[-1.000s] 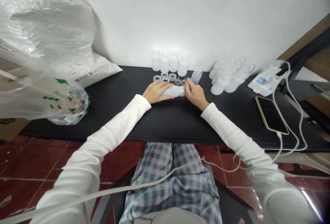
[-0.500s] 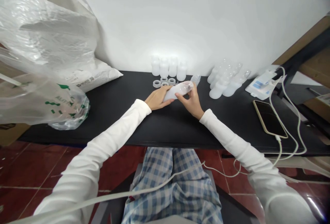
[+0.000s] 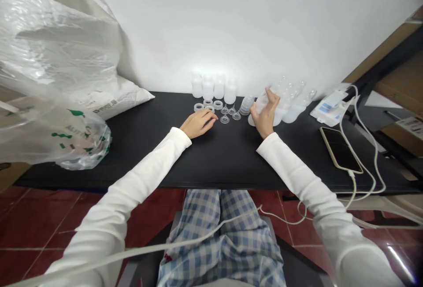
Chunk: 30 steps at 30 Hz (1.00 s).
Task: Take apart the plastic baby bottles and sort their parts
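Note:
My right hand (image 3: 264, 115) is wrapped round a translucent white bottle (image 3: 259, 106), holding it against a pile of similar lying bottles (image 3: 291, 100) at the right of the black table (image 3: 148, 146). My left hand (image 3: 198, 123) rests on the table, fingers loosely curled and empty, just before several white rings (image 3: 208, 104) and small clear teats (image 3: 228, 114). Behind them stand several upright bottles (image 3: 214, 86) by the wall. A stack of clear caps (image 3: 246, 104) lies beside my right hand.
A large plastic bag (image 3: 56, 71) and a white sack (image 3: 112, 97) fill the table's left end. A phone (image 3: 340, 148) on a white cable (image 3: 366, 146) and a white packet (image 3: 328, 106) lie at the right. A cord crosses my checked lap.
My right hand carried the bottle from the middle over to the pile at the right. My left hand let go of it and settled on the table.

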Each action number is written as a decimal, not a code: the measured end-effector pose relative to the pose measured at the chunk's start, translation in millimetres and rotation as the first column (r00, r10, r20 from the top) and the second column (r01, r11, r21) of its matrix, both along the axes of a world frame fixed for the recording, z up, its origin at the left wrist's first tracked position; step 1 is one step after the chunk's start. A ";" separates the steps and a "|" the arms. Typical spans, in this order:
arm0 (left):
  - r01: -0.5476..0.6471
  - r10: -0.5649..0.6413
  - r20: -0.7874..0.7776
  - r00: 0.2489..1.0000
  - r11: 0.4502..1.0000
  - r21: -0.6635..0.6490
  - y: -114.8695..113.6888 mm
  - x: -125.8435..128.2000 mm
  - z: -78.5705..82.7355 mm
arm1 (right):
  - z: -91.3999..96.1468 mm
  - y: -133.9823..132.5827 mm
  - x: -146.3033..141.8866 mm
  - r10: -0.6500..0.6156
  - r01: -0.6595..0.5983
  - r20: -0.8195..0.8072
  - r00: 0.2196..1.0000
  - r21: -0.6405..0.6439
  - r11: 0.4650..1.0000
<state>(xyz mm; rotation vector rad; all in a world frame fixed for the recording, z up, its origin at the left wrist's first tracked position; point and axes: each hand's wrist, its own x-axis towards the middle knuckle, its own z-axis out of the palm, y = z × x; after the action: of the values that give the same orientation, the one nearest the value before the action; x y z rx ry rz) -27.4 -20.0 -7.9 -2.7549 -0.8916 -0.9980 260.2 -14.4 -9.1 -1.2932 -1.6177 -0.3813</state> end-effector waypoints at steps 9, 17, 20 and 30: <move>-0.430 0.400 0.260 0.879 0.901 0.067 26.6 -10.5 -25.4 | 12.1 0.4 15.0 -0.144 0.157 0.171 0.975 -0.068 0.985; -0.412 0.416 0.170 0.893 0.909 -0.059 33.9 -17.7 -35.4 | 12.2 10.0 29.9 -0.279 0.294 0.190 0.941 -0.059 0.954; -0.377 0.390 0.107 0.915 0.918 -0.124 30.2 -15.7 -34.0 | 15.2 8.7 29.0 -0.296 0.312 0.189 0.936 -0.062 0.948; -0.410 0.422 0.009 0.906 0.885 -0.218 30.1 -16.3 -36.3 | 21.0 -1.2 19.1 -0.339 0.351 0.211 0.917 -0.020 0.936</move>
<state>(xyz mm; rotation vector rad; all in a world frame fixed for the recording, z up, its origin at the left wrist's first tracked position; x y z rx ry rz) -43.7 10.1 -44.1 -2.5216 -1.6003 -0.9457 279.3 -15.5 11.9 -1.6342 -1.5745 -0.7098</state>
